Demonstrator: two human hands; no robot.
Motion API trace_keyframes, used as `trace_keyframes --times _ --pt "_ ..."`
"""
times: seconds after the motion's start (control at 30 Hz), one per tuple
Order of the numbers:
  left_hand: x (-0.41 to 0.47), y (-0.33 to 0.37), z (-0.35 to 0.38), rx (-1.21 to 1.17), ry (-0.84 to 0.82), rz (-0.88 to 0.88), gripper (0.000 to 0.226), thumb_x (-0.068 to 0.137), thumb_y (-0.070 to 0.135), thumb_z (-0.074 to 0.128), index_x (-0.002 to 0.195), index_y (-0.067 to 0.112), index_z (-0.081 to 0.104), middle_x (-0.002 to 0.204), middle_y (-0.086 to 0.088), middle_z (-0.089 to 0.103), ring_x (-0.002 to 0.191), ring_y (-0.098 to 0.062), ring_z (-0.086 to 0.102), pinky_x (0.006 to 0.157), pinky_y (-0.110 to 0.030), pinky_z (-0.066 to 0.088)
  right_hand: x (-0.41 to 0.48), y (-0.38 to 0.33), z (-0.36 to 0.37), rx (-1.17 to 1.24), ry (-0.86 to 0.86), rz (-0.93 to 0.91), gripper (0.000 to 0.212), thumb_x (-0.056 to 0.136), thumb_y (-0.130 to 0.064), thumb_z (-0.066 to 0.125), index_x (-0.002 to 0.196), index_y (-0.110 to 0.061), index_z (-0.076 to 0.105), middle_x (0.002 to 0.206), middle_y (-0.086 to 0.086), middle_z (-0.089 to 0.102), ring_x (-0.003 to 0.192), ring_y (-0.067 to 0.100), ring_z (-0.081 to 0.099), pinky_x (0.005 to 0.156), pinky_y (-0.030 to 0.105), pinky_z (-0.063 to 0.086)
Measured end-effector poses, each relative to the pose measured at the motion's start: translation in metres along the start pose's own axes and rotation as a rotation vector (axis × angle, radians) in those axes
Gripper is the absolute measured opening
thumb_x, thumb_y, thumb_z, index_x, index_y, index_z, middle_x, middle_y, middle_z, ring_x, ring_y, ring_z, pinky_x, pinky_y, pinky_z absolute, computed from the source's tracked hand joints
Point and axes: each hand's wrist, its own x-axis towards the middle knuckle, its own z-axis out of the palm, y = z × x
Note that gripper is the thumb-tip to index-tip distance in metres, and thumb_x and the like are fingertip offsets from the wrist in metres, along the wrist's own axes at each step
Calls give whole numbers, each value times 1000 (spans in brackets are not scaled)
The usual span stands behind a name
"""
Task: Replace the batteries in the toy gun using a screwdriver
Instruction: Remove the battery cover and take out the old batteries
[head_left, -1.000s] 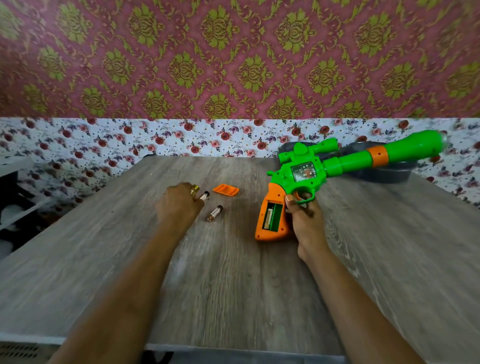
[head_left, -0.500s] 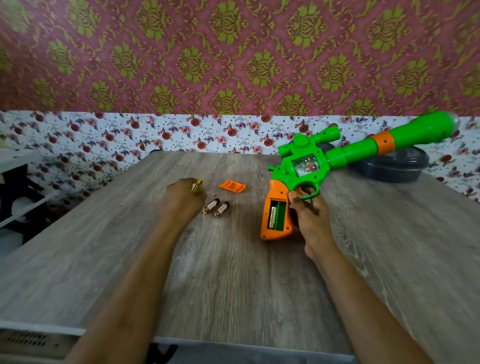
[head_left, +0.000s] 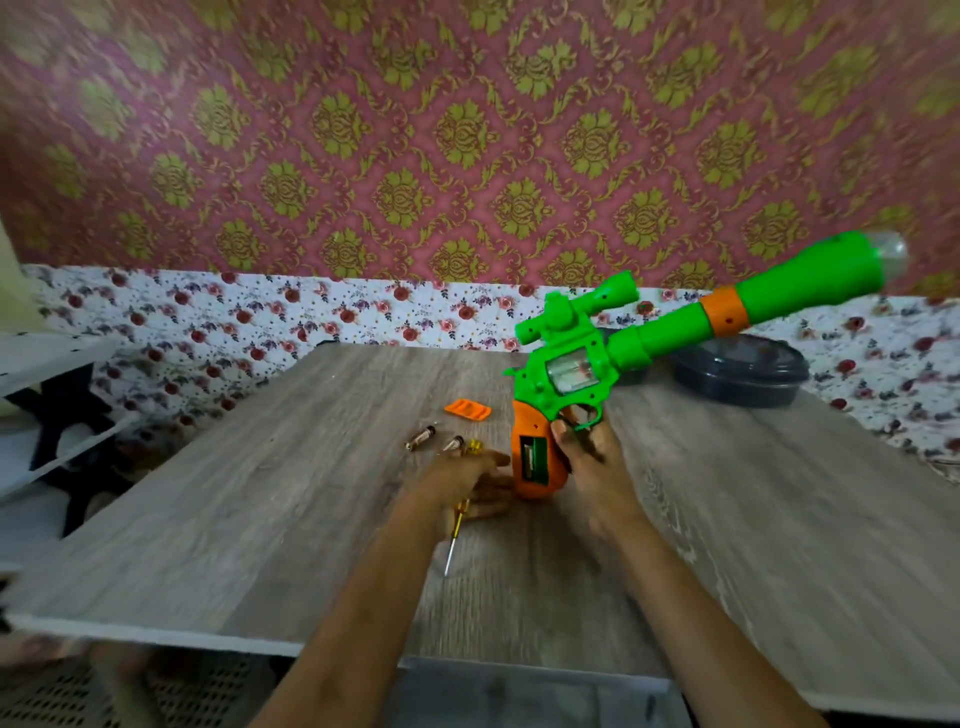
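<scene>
The green and orange toy gun (head_left: 571, 364) stands tilted, its barrel pointing up to the right and its orange grip down at the wooden table (head_left: 260, 519). My right hand (head_left: 592, 467) grips it at the trigger and grip. The battery compartment (head_left: 534, 460) in the grip is uncovered. My left hand (head_left: 462, 483) is beside the grip and holds a yellow-handled screwdriver (head_left: 453, 540), tip pointing toward me. Two batteries (head_left: 436, 441) lie just left of the hand. The orange cover (head_left: 467, 409) lies behind them.
A dark lidded container (head_left: 737, 374) sits at the table's far right, under the barrel. A white shelf (head_left: 47, 364) stands to the left of the table. The patterned wall runs close behind the table's far edge.
My left hand moved right from the batteries to the gun's grip, with the screwdriver in it. The gun tilted more upright, its barrel higher.
</scene>
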Motion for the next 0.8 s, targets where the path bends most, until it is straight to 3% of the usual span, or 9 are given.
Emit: trace_keyframes --times 0.1,0.23,0.4,0.53,0.67,0.73,0.8 --pt "2 1 -4 -153 -56 -28 23 95 4 38 97 5 60 77 -13 65 67 -21 65 54 -26 57 -1 -8 11 -143 -83 -53 45 78 -15 56 121 -4 51 103 4 67 92 10 64 87 29 50" --pt "-2 -1 -10 -253 -136 -16 26 95 2 33 93 7 58 64 -8 71 57 -17 70 57 -23 56 -3 -5 25 -330 -166 -116 39 78 -22 53 116 -16 55 103 3 67 91 8 64 83 23 50" --pt "-7 -1 -15 -342 -194 -1 31 91 -6 30 94 3 59 69 -12 71 61 -20 71 65 -29 58 1 -3 32 -471 -173 -167 46 79 -29 52 118 -4 60 107 11 68 99 23 64 89 39 51" --pt "-9 -1 -13 -400 -188 -7 32 91 -11 29 91 -5 60 70 -15 71 60 -23 71 57 -27 58 2 -5 29 -452 -148 -157 43 80 -29 53 116 -7 59 106 8 68 99 17 63 88 33 50" --pt "-5 -4 -13 -440 -122 9 28 91 -17 34 82 -10 60 66 -18 70 57 -22 70 55 -25 58 4 -6 21 -324 -51 -134 38 79 -25 55 113 -9 58 98 -1 67 84 -7 61 81 18 48" --pt "-6 -4 -12 -439 -110 17 34 90 -17 36 73 -9 65 65 -18 69 55 -21 70 52 -24 58 5 -3 14 -286 14 -122 27 81 -19 58 107 -12 59 95 9 68 79 -6 61 77 21 48" --pt "-7 -4 -12 -419 -118 32 33 91 -15 37 74 -7 65 67 -16 69 56 -19 70 54 -23 58 5 0 9 -252 86 -103 11 85 -13 60 95 -14 57 85 29 63 72 5 57 67 27 44"
